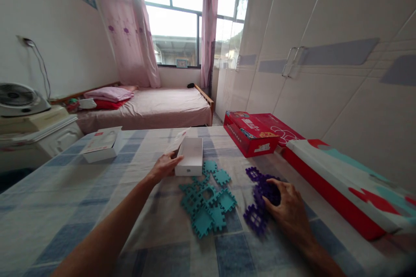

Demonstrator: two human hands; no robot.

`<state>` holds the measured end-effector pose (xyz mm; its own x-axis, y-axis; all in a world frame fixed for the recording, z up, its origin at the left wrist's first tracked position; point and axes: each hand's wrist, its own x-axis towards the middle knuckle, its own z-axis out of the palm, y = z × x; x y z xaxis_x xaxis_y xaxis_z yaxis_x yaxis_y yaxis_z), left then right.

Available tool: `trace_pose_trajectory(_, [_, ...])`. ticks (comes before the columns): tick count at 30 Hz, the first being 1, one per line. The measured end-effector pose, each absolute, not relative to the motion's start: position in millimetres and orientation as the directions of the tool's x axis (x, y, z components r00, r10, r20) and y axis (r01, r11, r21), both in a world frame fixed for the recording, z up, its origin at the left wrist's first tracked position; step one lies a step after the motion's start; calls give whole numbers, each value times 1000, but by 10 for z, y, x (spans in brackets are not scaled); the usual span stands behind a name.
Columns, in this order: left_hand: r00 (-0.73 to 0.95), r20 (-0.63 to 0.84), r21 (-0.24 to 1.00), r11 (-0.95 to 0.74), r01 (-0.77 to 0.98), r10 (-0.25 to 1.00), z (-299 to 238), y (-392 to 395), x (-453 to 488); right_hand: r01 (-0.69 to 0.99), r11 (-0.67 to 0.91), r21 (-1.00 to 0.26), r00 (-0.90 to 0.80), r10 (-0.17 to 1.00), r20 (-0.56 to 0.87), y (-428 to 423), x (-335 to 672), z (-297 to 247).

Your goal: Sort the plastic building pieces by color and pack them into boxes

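Note:
My left hand [165,165] rests against the near left side of a small open white box [191,156], its fingers curled on the box's edge. My right hand [287,207] lies over a pile of purple interlocking puzzle tiles [258,190], fingers bent down onto them. Between my hands lies a heap of teal puzzle tiles [206,201], untouched. All of this sits on a blue and white checked cloth [65,194].
A white box lid [104,143] lies at the far left of the cloth. A red carton [251,133] and a long red and white box [344,181] line the right edge by the wardrobe. A bed [156,104] and a fan [17,98] stand beyond.

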<state>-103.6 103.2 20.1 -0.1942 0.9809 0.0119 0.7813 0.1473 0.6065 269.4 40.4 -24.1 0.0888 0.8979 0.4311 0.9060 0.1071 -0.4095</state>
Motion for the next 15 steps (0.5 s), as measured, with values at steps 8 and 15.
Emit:
trace_pose_trajectory(8, [-123,115,532,44,845,986,370,982,-911,887,165,-431,79,866,494,392,2690,-256])
trace_pose_trajectory(15, [12,241,403,-111,909,971,423,616,-674,904,169,-394,48,873,485,389,2654,-263])
